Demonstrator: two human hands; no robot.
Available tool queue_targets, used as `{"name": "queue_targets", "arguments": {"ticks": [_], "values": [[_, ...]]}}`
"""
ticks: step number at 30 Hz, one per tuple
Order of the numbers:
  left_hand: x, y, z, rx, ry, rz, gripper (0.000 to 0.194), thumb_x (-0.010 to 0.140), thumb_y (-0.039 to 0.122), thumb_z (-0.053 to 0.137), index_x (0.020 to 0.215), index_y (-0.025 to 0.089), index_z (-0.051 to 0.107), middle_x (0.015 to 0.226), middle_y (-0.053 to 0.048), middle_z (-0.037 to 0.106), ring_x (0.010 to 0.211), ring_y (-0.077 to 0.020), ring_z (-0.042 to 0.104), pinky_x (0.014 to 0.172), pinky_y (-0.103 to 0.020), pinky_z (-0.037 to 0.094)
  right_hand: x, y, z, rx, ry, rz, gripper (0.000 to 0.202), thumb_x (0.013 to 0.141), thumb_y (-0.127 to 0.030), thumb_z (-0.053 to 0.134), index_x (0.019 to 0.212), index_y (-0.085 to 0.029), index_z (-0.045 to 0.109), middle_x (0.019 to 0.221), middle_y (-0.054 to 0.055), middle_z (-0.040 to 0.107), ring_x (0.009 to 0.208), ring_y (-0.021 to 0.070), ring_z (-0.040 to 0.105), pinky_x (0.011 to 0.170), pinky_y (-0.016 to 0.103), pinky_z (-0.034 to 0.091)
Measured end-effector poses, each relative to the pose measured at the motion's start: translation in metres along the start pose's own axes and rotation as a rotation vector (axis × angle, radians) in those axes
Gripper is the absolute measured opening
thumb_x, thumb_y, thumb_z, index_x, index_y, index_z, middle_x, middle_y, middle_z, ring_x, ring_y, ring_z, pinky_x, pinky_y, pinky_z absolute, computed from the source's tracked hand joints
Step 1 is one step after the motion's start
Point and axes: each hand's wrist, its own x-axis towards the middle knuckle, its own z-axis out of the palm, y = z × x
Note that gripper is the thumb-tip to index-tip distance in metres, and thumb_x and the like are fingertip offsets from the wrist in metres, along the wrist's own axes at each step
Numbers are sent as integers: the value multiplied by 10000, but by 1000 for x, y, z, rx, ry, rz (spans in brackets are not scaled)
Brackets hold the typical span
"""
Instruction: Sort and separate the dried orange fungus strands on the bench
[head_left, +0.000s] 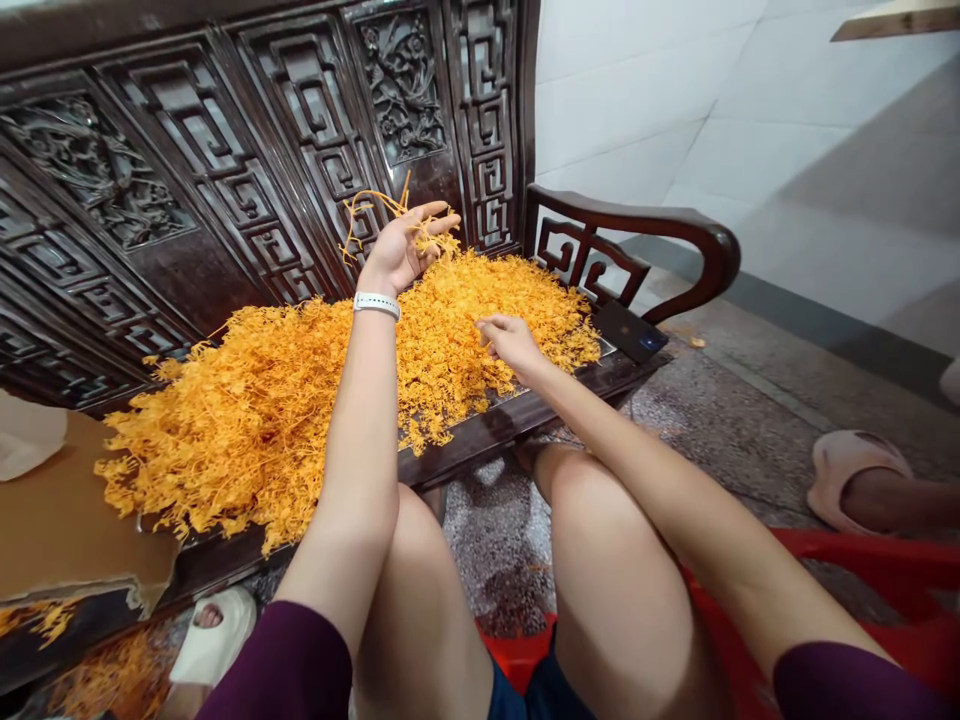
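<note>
A large heap of orange, petal-like pieces and thin stringy stems (247, 420) covers the seat of a dark carved wooden bench (487, 425). My left hand (409, 245), with a white band at the wrist, is raised over the back of the heap. It holds an orange branched sprig whose thin stems stick out to the left and above, with small pieces among the fingers. Lower and to the right, my right hand (514, 345) has its fingertips pinched together at the front of the heap. Whatever lies between those fingertips is too small to make out.
A black flat object, phone-like (630, 332), lies at the bench's right end below the curved armrest (705, 240). Cardboard (82, 510) stands at the left, with orange bits below it. Slippered feet of others show on both sides. Red plastic (862, 560) is beneath me.
</note>
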Motion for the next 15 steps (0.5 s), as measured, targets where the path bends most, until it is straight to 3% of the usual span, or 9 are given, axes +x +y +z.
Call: {"name": "queue_targets", "arguments": {"ticks": [2, 4, 7, 9, 12, 15], "values": [[-4, 1, 4, 29, -17, 7, 369, 1085, 342, 490, 1369, 190, 671, 1347, -135, 744, 887, -156, 795, 673, -165, 604, 1, 2, -1, 12, -7, 4, 590, 957, -216, 631, 1525, -107, 510, 745, 1, 666, 529, 114, 507, 509, 249, 407], [-9, 4, 8, 52, -37, 5, 320, 1077, 296, 511, 1309, 178, 697, 1287, -136, 764, 885, -161, 797, 637, -160, 589, 2, 4, -1, 5, -35, -5, 656, 945, -225, 637, 1564, -111, 450, 762, 7, 676, 543, 124, 520, 531, 263, 421], [-16, 7, 15, 71, -86, -28, 283, 1035, 167, 545, 1258, 179, 718, 1244, -125, 769, 900, -179, 804, 639, -183, 602, 4, 5, -2, -32, -26, -97, 388, 934, -226, 619, 1308, -120, 635, 722, 5, 622, 568, 131, 506, 562, 283, 406], [-20, 8, 20, 85, -139, -62, 320, 990, 81, 564, 1247, 176, 730, 1246, -124, 762, 926, -199, 808, 670, -216, 625, 4, 1, -3, -58, 35, -231, 254, 938, -260, 622, 1165, -151, 657, 705, -3, 574, 598, 139, 493, 592, 298, 392], [-24, 6, 30, 153, -229, -112, 385, 930, 13, 587, 1237, 175, 753, 1257, -118, 754, 966, -225, 809, 755, -282, 658, -1, -9, -5, -125, 128, -460, 234, 940, -352, 664, 1107, -192, 623, 719, -9, 530, 651, 151, 482, 653, 323, 380], [-29, 1, 47, 247, -243, -193, 418, 898, 1, 612, 1237, 182, 777, 1236, -113, 763, 975, -236, 805, 851, -360, 670, -9, -22, -5, -231, 188, -544, 294, 915, -418, 717, 1100, -218, 606, 768, 9, 534, 716, 175, 496, 697, 341, 374]]}}
